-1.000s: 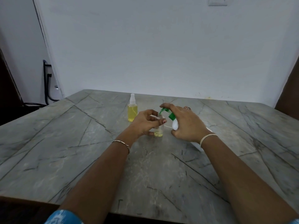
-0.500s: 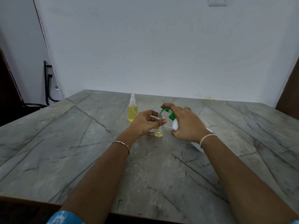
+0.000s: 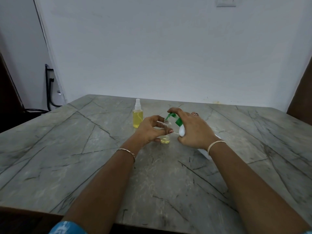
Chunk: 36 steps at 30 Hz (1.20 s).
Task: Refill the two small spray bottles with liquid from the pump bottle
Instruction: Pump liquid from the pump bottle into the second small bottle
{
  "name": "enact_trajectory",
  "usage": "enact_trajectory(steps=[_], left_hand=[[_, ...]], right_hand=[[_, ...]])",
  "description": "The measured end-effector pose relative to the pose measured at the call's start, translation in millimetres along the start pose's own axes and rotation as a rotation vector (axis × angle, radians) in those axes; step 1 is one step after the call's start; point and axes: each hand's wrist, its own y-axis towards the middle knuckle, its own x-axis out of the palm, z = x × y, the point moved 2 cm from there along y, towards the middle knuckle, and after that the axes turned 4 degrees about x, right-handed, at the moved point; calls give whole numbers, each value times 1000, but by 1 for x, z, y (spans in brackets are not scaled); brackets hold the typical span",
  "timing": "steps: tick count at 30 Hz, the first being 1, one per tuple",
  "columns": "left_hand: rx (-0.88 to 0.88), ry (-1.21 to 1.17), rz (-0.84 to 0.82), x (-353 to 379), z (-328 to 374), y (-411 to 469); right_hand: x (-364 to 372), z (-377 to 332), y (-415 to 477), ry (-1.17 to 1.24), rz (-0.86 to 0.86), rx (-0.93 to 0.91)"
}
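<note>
Table (image 3: pixel 84 149): grey veined stone; everything sits near its far middle.
Pump bottle (image 3: pixel 182 131): white with a green pump, tipped over leftward so its spout reaches the small bottle's mouth.
Right hand (image 3: pixel 194 132): fingers curled round the pump bottle's neck, forefinger laid over the pump head, apparently to press it.
Left hand (image 3: pixel 148 130): thumb and fingers curled round the open bottle, steadying it upright under the spout.
Full bottle (image 3: pixel 138 119): capped, yellow to the shoulder, standing apart behind the left hand; it looks done.
Open bottle (image 3: pixel 165 138): uncapped, only a little yellow at the bottom.
Hidden: most of the pump bottle's body lies under the right wrist. No stream can be made out. A thin white piece (image 3: pixel 175 133) beside the open bottle may be its sprayer tube; I cannot tell.
</note>
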Motion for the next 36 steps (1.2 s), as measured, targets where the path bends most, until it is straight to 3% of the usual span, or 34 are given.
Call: enact_trajectory(steps=[26,36], left_hand=[[11,58,-11,1,-7,2],[89,133,27,1,-10,4]], right_hand=[[-1,-4,1,-16,-23,-7],[-1,-5,0,-60,8,0]])
